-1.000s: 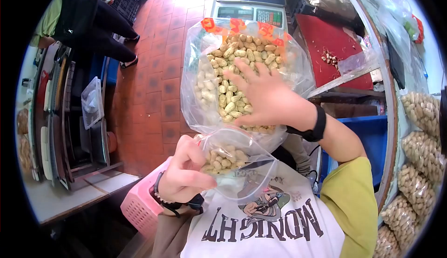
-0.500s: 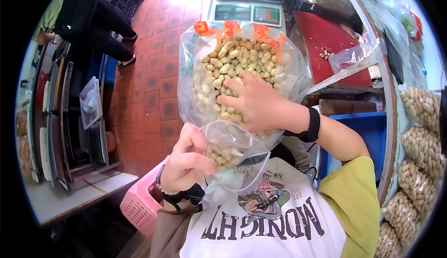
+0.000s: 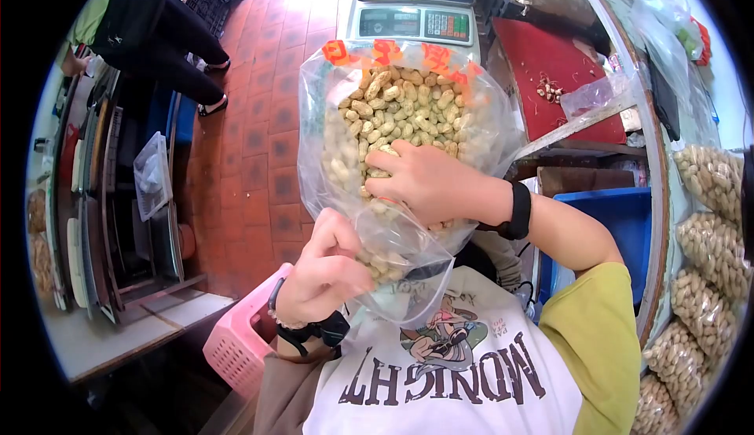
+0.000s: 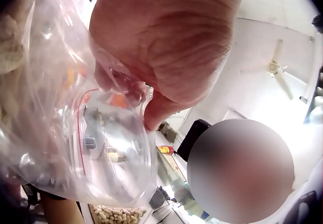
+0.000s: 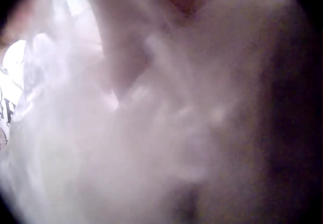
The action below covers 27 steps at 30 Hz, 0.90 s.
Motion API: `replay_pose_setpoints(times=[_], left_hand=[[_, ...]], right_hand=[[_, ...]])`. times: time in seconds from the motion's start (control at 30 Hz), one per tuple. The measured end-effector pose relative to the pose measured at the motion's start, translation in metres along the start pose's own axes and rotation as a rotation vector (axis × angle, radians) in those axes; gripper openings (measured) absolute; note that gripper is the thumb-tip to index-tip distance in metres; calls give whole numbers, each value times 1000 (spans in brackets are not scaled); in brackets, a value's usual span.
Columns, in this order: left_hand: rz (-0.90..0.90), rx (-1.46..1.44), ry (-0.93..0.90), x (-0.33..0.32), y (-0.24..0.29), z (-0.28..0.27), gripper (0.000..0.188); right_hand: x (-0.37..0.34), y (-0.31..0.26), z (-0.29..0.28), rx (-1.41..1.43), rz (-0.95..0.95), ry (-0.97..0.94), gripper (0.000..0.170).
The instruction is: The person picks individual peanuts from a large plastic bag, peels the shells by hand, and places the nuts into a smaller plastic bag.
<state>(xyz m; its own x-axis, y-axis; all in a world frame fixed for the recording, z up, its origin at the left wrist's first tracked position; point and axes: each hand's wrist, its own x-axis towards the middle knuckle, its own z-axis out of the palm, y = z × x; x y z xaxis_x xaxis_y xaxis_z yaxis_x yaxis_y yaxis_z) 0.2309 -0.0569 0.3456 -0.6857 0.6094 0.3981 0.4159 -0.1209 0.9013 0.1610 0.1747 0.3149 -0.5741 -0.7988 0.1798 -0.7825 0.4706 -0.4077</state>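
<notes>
A large clear bag [image 3: 314,128] with red characters on its rim is full of peanuts [image 3: 408,117]. The right hand [image 3: 436,183] is down in it, fingers curled into the peanuts near the front. At the front of the large bag, the left hand [image 3: 320,270] pinches the edge of a small clear zip bag [image 3: 408,297], which has peanuts inside. The left wrist view shows the left hand [image 4: 166,42] at the mouth of the zip bag [image 4: 118,153], with its red seal line. Blurred plastic [image 5: 151,143] fills most of the right wrist view, hiding the right fingertips.
Behind the large bag stands a scale [image 3: 416,22]. A red board [image 3: 542,73] with loose bits and a blue bin [image 3: 605,231] are on the right, beside several filled peanut bags [image 3: 711,238]. A pink basket [image 3: 239,345] is at lower left. Another person [image 3: 149,34] stands at upper left.
The right hand has moved down and toward the front of the large bag, its spread fingers now curled among the peanuts. The small bag's mouth has shifted up against the right hand; the left hand still grips it.
</notes>
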Motion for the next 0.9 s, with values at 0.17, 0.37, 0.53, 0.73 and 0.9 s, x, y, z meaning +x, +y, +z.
replay_pose_setpoints(times=[0.17,0.37,0.53,0.73,0.9], left_hand=[[30,-9,20,0,0,-1,3],[70,-32,33,13,1,0,5],[94,-50,44,20,-3,3,11],[79,-36,42,20,-4,2,11],[69,-77,36,18,-7,0,7]], right_hand=[[4,13,-1,405,123,59,29],[19,33,-30,1421,772,23,23],[15,51,-28,1849,811,95,36],[9,47,-27,1995,735,102,42],[7,50,-27,2002,724,160,45]])
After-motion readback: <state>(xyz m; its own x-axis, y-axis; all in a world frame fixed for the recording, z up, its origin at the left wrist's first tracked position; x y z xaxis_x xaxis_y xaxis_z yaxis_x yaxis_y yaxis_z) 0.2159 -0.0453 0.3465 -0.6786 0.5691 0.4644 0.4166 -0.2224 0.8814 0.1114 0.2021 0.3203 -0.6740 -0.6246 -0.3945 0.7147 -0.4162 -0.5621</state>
